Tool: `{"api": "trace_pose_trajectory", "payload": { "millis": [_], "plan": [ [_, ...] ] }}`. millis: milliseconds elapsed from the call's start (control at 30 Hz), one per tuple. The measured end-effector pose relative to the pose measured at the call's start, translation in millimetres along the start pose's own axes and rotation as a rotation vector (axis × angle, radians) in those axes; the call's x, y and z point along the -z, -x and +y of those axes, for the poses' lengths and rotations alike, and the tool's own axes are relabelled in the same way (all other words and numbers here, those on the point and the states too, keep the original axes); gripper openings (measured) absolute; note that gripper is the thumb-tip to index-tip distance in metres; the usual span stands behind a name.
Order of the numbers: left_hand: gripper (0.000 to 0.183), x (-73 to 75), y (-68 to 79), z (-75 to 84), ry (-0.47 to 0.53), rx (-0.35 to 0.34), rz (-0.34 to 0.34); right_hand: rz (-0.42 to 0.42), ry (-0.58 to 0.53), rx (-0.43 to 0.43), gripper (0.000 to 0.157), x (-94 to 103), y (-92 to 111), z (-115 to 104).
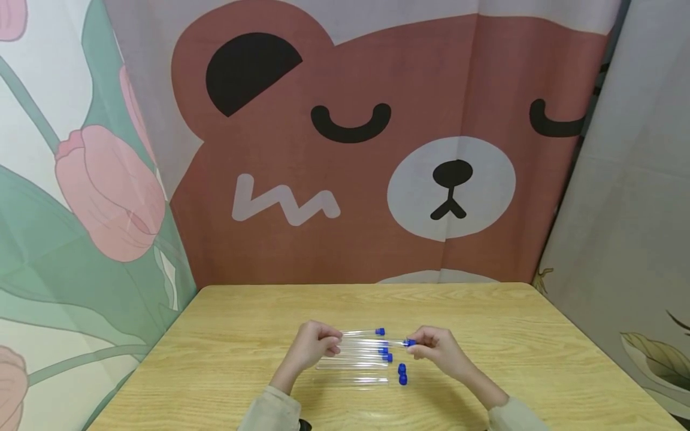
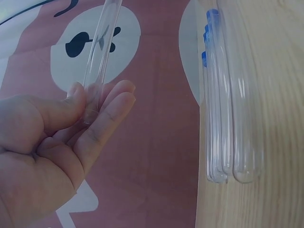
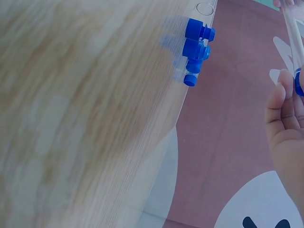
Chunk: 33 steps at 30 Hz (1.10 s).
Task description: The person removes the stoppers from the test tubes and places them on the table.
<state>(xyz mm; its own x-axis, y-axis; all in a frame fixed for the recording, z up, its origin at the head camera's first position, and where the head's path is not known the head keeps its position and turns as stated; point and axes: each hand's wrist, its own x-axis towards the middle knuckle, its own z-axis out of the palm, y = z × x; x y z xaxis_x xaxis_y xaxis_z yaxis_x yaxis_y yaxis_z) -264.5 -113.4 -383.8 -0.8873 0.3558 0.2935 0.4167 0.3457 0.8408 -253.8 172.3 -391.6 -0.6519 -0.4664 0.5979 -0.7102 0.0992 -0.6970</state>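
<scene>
A clear test tube [image 2: 100, 57] spans between the two hands, raised over the table. My left hand [image 1: 314, 345] pinches its rounded end between thumb and fingers. At the other end, my right hand [image 1: 439, 350] pinches the blue cap [image 1: 409, 343], which sits at the tube's mouth. Beneath lie several more clear tubes [image 2: 242, 142] side by side, some with blue caps [image 1: 387, 358] on their right ends. A tube without a cap [image 1: 356, 381] rests nearest the person. Two loose blue caps [image 1: 402, 375] stand beside the tubes' open ends, near my right hand.
The wood-grain table [image 1: 242, 335] reaches back to a hanging cloth [image 1: 366, 251] with a bear print. A tulip-print cloth [image 1: 108, 287] hangs along the left side, and a pale cloth [image 1: 620, 227] along the right.
</scene>
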Motion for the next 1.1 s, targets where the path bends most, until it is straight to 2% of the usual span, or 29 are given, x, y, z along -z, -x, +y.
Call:
{"api": "trace_pose_trajectory", "payload": {
  "millis": [867, 1100],
  "plan": [
    [0.012, 3.6, 3.5, -2.0, 0.052, 0.01, 0.029, 0.021, 0.059, -0.069, 0.012, -1.4, 1, 3],
    [0.012, 7.6, 4.0, -2.0, 0.066, 0.002, 0.028, -0.001, 0.042, -0.084, 0.016, 1.5, 5, 21]
  ]
}}
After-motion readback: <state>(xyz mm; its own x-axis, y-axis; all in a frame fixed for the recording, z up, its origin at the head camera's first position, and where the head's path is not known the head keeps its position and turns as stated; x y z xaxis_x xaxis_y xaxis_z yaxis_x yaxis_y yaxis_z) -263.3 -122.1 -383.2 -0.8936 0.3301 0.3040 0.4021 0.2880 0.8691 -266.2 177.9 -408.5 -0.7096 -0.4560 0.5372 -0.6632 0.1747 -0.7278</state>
